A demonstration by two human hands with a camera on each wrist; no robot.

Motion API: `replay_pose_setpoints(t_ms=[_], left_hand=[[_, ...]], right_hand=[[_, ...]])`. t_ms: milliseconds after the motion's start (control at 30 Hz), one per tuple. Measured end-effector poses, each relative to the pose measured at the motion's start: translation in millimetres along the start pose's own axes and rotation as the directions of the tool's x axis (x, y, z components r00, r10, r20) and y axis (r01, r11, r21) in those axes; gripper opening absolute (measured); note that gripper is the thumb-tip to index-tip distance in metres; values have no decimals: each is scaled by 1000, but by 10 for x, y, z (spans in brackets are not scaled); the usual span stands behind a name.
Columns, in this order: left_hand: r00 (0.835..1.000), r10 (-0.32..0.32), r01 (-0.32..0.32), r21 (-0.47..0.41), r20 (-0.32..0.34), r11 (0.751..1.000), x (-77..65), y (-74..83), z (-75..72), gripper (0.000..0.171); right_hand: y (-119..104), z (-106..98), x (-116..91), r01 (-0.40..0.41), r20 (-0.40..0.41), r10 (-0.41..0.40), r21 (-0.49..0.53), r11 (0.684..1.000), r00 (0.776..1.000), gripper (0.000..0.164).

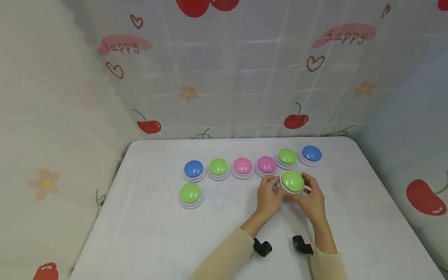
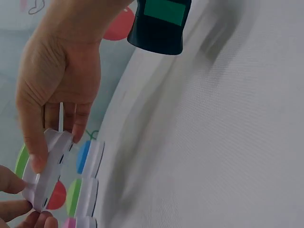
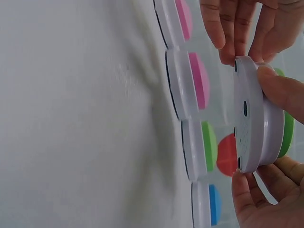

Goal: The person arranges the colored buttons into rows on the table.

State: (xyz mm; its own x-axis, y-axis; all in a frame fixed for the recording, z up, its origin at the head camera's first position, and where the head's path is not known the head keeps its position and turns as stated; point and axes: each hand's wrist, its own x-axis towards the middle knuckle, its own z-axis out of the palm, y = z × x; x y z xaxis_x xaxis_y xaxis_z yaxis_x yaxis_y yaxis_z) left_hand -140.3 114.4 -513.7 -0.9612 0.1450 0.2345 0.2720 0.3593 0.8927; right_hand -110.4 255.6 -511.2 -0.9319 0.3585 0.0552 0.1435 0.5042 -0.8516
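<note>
Both hands hold a green domed push button [image 1: 293, 181] between them, raised off the white table. Its white round base [image 3: 251, 114] is tipped so the underside with small dark feet shows in the right wrist view. My left hand [image 1: 269, 198] grips the base's left edge, fingers and thumb bent around it. On the opposite edge, my right hand [image 1: 310, 200] holds it with thumb and fingers. Just behind stand a magenta button [image 1: 267, 165], another green button [image 1: 287, 156] and a blue button [image 1: 311, 153] at the right end of the row.
Further left in the row are a pink button [image 1: 243, 166], a green one [image 1: 218, 167] and a blue one [image 1: 193, 169]. Another green button [image 1: 190, 193] sits in front of that blue one. A printed curtain [image 1: 231, 77] hangs behind the white table [image 1: 147, 233].
</note>
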Motion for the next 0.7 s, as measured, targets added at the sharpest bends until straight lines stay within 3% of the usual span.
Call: replay_pose_setpoints(t_ms=[200,367,467,700], left_hand=[[990,-63,55,-66,-123,996,-187,-68,-322,29],[959,-96,77,-79,-268,994,-318,-181,-539,26],[926,-116,92,-84,-358,992,-384,-279,-658,28],[826,-184,141,-120,-533,983,-491,-498,-875,32]], right_hand=[[-163,289,-104,100,59,-101,6,995,993,91],[-326,586,-174,133,111,-137,36,990,984,91],[-430,783,-204,183,119,-189,57,981,975,91],[-563,1247,-256,317,147,-324,70,946,934,91]])
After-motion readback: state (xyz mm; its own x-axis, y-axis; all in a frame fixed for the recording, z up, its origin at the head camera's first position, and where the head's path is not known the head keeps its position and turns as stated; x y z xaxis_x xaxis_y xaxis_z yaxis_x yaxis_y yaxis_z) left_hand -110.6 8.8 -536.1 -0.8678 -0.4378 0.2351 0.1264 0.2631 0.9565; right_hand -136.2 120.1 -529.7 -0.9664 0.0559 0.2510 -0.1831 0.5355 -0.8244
